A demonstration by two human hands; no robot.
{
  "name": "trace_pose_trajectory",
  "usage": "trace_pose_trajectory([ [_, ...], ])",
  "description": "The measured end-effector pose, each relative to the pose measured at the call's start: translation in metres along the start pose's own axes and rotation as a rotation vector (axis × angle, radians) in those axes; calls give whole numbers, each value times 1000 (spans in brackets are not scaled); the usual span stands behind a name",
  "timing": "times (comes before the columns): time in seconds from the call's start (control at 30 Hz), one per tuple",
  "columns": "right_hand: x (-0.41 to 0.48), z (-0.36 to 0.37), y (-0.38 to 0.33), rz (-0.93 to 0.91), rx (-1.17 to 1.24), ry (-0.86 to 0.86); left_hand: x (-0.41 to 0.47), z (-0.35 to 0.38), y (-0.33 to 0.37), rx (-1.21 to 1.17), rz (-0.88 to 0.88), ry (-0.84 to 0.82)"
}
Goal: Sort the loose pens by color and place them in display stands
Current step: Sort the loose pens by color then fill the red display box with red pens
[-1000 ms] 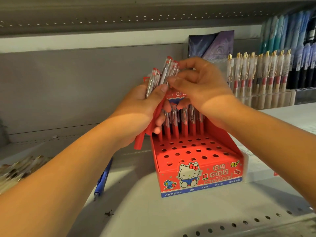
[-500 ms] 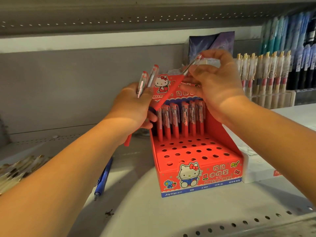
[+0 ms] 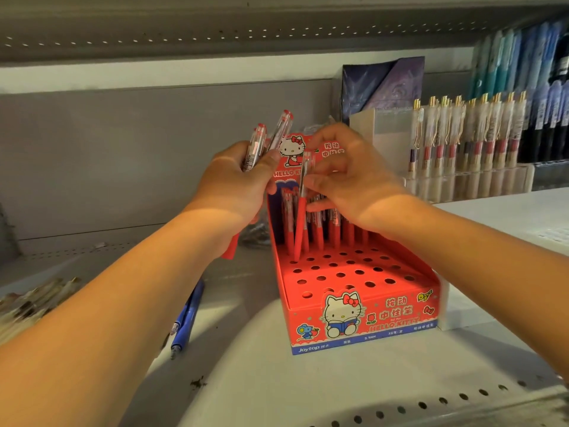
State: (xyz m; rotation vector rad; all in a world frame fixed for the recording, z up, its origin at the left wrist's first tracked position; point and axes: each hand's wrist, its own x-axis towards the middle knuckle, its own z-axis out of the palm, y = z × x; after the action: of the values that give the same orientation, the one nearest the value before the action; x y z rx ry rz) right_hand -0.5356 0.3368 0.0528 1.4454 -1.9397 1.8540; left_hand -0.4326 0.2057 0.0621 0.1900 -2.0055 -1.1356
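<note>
A red Hello Kitty display stand (image 3: 363, 315) with rows of holes sits on the shelf in front of me. Several red pens (image 3: 334, 224) stand in its back rows. My left hand (image 3: 237, 183) grips a small bunch of red pens (image 3: 271, 138) to the left of the stand's back card. My right hand (image 3: 351, 180) pinches a single red pen (image 3: 300, 217), held nearly upright with its tip at a hole in the stand's left side.
Two blue pens (image 3: 184, 318) lie on the white shelf (image 3: 277, 386) left of the stand. A heap of pale pens (image 3: 34, 303) is at the far left. A clear stand of gold-clipped pens (image 3: 468, 143) and blue pens (image 3: 523, 57) fill the right.
My right hand has pulled one red pen out of the left hand's bunch and brought it down to the stand, tip into a left-side hole. The left hand still holds the rest.
</note>
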Motion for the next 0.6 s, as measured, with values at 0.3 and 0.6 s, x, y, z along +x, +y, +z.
trace_pose_trajectory([
  [0.3,0,1,2,-14,48,-87,-5,3,3,-32,-84,-49],
  [0.6,-8,12,15,65,-149,-241,-5,4,10,-364,-263,-65],
])
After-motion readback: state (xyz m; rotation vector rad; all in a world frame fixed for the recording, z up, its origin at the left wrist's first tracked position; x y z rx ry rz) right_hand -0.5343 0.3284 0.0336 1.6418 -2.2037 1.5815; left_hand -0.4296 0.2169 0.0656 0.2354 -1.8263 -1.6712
